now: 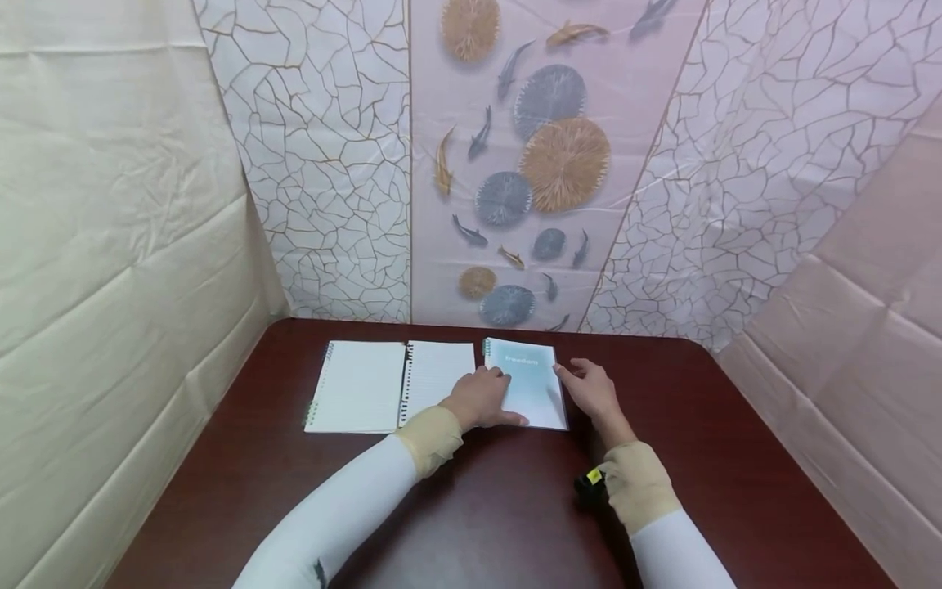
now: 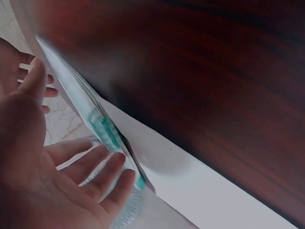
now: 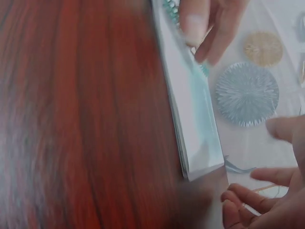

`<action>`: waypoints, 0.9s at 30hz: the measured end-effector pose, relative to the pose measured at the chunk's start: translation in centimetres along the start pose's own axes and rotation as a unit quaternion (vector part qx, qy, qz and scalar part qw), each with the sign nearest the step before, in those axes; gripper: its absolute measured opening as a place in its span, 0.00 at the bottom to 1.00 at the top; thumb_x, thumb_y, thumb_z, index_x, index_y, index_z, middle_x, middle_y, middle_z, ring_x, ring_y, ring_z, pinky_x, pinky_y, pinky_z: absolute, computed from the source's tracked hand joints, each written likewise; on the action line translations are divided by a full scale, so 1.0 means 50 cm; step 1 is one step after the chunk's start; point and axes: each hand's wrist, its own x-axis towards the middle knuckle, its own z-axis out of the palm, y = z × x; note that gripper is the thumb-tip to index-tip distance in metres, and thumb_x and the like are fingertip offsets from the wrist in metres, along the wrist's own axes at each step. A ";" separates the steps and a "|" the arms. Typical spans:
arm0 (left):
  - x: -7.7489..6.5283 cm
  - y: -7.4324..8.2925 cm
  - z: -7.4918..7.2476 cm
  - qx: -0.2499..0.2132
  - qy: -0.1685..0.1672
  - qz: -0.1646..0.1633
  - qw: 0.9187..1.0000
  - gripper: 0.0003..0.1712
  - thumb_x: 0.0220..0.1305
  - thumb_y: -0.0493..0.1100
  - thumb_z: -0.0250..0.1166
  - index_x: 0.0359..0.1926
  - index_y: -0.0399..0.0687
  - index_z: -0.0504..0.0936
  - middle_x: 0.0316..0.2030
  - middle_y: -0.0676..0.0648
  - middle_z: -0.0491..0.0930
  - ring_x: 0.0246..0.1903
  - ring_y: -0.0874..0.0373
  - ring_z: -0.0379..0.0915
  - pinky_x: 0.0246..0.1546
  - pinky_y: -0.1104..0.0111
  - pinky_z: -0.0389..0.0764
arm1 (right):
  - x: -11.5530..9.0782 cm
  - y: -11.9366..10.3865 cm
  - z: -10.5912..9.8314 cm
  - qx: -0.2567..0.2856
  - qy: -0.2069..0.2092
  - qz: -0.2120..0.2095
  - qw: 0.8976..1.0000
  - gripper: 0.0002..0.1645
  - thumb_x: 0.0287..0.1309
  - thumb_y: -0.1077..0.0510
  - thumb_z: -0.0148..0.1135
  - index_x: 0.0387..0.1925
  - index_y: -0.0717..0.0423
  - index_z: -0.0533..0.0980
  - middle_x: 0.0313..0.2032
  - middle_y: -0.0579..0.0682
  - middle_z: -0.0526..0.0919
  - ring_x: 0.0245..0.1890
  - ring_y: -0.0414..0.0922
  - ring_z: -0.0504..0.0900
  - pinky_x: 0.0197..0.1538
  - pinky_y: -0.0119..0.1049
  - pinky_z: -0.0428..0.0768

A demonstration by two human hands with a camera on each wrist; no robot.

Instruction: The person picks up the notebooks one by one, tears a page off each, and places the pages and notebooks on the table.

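A closed notebook [image 1: 531,405] with a pale teal cover reading "freedom" lies at the table's far side, teal spiral binding [image 2: 106,131] on its left. My left hand [image 1: 482,397] is over its left part, thumb stretched toward the lower edge. In the left wrist view, that hand's fingers are extended beside the teal coil; whether they touch it I cannot tell. My right hand [image 1: 591,391] is at the notebook's right edge, fingers loosely bent and holding nothing. The right wrist view shows the right hand [image 3: 271,191] near the cover's corner, with a gap between them.
Left of the teal notebook are a lined white page [image 1: 434,372] with a black coil and, beside it, another white page [image 1: 361,384] with coloured rings. A dark object with a yellow patch [image 1: 593,476] is by my right wrist. Patterned cloth [image 1: 338,164] hangs behind the table [image 1: 508,507].
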 end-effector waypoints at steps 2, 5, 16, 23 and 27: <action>-0.001 0.007 0.000 0.009 -0.009 -0.007 1.000 0.52 0.59 0.82 0.65 0.71 0.50 0.79 0.63 0.48 0.79 0.60 0.48 0.76 0.57 0.58 0.81 | -0.001 -0.004 0.004 0.037 -0.010 0.024 0.999 0.43 0.78 0.38 0.55 0.76 0.67 0.65 0.69 0.69 0.72 0.66 0.64 0.75 0.64 0.58 0.78; -0.002 0.016 0.004 0.020 -0.013 -0.012 1.000 0.50 0.59 0.81 0.66 0.72 0.54 0.78 0.63 0.49 0.79 0.58 0.47 0.76 0.55 0.58 0.82 | -0.001 -0.008 0.008 0.092 -0.022 0.049 0.994 0.40 0.79 0.40 0.55 0.74 0.68 0.66 0.67 0.68 0.74 0.64 0.61 0.78 0.62 0.54 0.81; 0.006 0.034 0.008 0.048 -0.017 -0.012 0.999 0.41 0.62 0.75 0.67 0.68 0.58 0.82 0.57 0.47 0.80 0.52 0.47 0.75 0.48 0.61 0.83 | 0.014 -0.026 -0.015 0.253 -0.072 0.169 0.950 0.45 0.78 0.38 0.56 0.77 0.67 0.62 0.72 0.65 0.71 0.71 0.58 0.72 0.71 0.50 0.72; 0.016 0.041 0.013 0.066 -0.028 -0.021 0.997 0.40 0.63 0.76 0.65 0.68 0.61 0.82 0.58 0.48 0.80 0.53 0.47 0.75 0.50 0.57 0.83 | 0.018 -0.010 -0.026 0.324 -0.079 0.190 0.924 0.44 0.77 0.39 0.57 0.77 0.66 0.63 0.74 0.62 0.70 0.71 0.55 0.71 0.65 0.45 0.71; 0.016 0.045 0.020 0.064 -0.026 -0.026 0.997 0.41 0.63 0.77 0.65 0.69 0.61 0.82 0.58 0.49 0.80 0.53 0.46 0.75 0.53 0.54 0.81 | 0.018 0.003 -0.017 0.272 -0.089 0.159 0.945 0.35 0.80 0.48 0.55 0.76 0.66 0.67 0.70 0.63 0.73 0.62 0.53 0.76 0.58 0.42 0.75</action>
